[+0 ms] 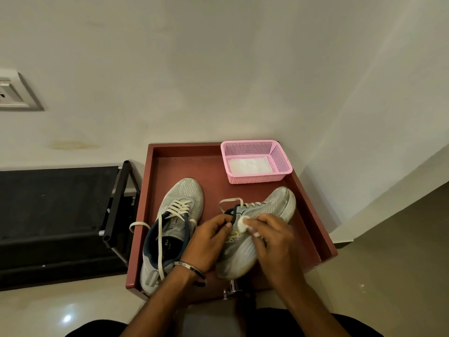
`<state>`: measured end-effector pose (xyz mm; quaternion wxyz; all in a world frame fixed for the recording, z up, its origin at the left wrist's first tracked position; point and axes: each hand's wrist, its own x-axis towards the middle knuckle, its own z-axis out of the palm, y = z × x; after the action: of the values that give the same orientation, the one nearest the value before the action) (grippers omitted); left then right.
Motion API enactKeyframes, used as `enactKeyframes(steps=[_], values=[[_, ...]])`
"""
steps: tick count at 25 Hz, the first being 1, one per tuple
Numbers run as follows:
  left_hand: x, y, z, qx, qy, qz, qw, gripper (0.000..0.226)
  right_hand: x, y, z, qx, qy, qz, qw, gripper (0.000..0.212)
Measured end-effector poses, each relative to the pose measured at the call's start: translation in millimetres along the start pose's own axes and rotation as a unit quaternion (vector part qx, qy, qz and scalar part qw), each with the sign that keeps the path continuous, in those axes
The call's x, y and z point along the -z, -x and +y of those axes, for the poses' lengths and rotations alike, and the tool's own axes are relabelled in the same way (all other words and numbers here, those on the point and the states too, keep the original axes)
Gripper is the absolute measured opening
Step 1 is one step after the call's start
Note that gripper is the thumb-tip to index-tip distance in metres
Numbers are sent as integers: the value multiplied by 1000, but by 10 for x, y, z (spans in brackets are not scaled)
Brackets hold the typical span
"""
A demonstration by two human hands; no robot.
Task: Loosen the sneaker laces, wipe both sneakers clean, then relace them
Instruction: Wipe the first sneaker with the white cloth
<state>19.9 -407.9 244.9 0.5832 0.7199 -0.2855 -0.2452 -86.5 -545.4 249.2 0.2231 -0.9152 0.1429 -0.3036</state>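
Two grey mesh sneakers with cream laces lie on a reddish-brown tabletop (184,166). The left sneaker (179,205) stands upright, its loose lace (139,224) trailing over the table's left edge. Tilted onto its side, the right sneaker (269,203) has its toe pointing to the far right. My left hand (209,242) grips this shoe at its dark collar. My right hand (272,237) pinches a small white wipe (243,223) and presses it against the shoe's side near the yellow logo.
A pink mesh basket (281,164) holding white wipes stands at the table's far right corner. A black shoe rack (73,215) stands left of the table. The table has raised rims, a metal knob (232,289) at its front, and walls behind and to the right.
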Motion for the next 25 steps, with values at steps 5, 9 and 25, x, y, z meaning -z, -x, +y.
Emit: enactKeyframes(steps=[5, 9, 25], values=[[11, -14, -27, -2, -3, -1, 1000, 18, -17, 45, -177, -9, -16, -12, 1000, 24], [8, -13, -23, 4, -2, -1, 1000, 19, 20, -15, -25, 8, 1, 2, 1000, 20], [-8, -22, -25, 4, -12, 10, 1000, 20, -37, -117, 41, -16, 16, 20, 1000, 16]])
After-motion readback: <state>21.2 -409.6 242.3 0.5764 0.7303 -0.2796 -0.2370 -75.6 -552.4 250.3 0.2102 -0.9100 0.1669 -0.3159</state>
